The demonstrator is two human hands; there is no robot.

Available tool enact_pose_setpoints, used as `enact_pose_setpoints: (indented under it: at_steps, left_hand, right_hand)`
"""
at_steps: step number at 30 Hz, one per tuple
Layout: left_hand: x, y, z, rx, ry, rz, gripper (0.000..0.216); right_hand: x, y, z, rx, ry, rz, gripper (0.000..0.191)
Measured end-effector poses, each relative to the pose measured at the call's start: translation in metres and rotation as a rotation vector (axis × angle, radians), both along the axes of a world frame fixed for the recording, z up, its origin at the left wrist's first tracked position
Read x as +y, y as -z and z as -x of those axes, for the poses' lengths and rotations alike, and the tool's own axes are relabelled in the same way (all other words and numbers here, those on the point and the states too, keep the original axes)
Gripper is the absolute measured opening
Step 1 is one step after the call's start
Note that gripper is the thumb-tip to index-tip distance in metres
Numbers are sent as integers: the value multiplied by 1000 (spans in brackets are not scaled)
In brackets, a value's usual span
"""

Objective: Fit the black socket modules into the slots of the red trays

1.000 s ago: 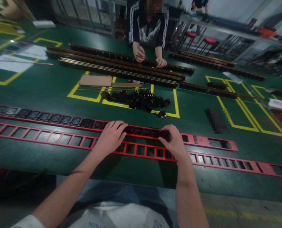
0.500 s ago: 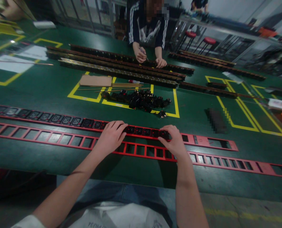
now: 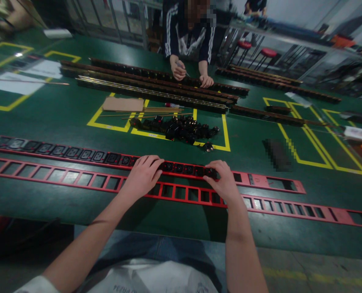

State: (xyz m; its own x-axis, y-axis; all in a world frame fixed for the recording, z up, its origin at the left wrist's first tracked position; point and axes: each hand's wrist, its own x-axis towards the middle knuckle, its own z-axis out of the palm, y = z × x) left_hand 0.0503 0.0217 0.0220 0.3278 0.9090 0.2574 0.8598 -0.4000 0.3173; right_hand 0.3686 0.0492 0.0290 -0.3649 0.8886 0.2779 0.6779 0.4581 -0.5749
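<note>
A long red metal strip (image 3: 250, 179) lies across the table, most of its slots filled with black power sockets (image 3: 99, 156). My left hand (image 3: 144, 175) is closed over this strip, its fingers bent across the far edge and hiding a few sockets. Farther right, my right hand (image 3: 222, 178) has thumb and fingers closed around a black socket (image 3: 210, 172) seated near the end of the row. Just right of that hand is an unfilled slot. Nearer to me lies a second red strip (image 3: 339, 215) with open slots, passing below both hands.
Loose black sockets (image 3: 181, 129) are heaped beyond the strips, near a piece of cardboard (image 3: 123, 104) and thin rods. Long dark rails (image 3: 156, 90) lie farther back, where a co-worker's hands (image 3: 178, 71) hold a pen-like tool. A dark block (image 3: 277, 154) sits at right.
My hands and both strips stay in place. Across the table, the co-worker's hand with the pen-like tool has shifted slightly.
</note>
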Motion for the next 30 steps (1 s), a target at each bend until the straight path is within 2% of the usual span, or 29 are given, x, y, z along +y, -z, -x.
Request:
enact_pose_setpoints:
  at_steps: [18, 30]
  left_hand:
    - [0, 0, 0, -4, -2, 4, 35]
    - [-1, -2, -2, 10, -3, 0, 34]
  right_hand:
    - [1, -2, 1, -71, 33, 43, 22]
    - [0, 0, 1, -112, 41, 18, 24]
